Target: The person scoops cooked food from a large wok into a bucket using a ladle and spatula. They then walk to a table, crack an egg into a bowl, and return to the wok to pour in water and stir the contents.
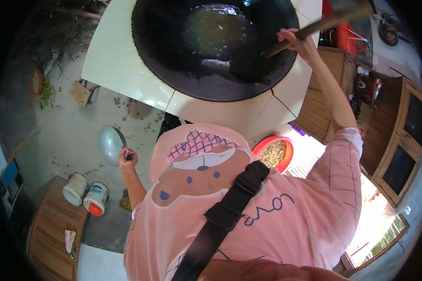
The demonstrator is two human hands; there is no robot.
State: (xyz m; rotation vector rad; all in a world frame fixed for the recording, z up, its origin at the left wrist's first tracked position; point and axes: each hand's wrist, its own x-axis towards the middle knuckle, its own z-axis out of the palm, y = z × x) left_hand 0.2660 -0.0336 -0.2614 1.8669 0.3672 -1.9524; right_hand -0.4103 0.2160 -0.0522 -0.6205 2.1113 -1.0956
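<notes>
A large black iron wok is set into a white tiled stove top in front of me. Cloudy, yellowish liquid pools in its bottom. My right hand grips a thick wooden handle at the wok's right rim. The handle slants down into the wok, where a dark, broad shape at its lower end is hard to make out. Off to the left, away from the stove, my left hand holds a big round metal ladle by its handle, above the floor.
A red basin of pale chopped bits sits near my right side. Wooden cabinets stand to the right. At left are a small wooden stool, two buckets and a wooden surface. Brushwood lies at upper left.
</notes>
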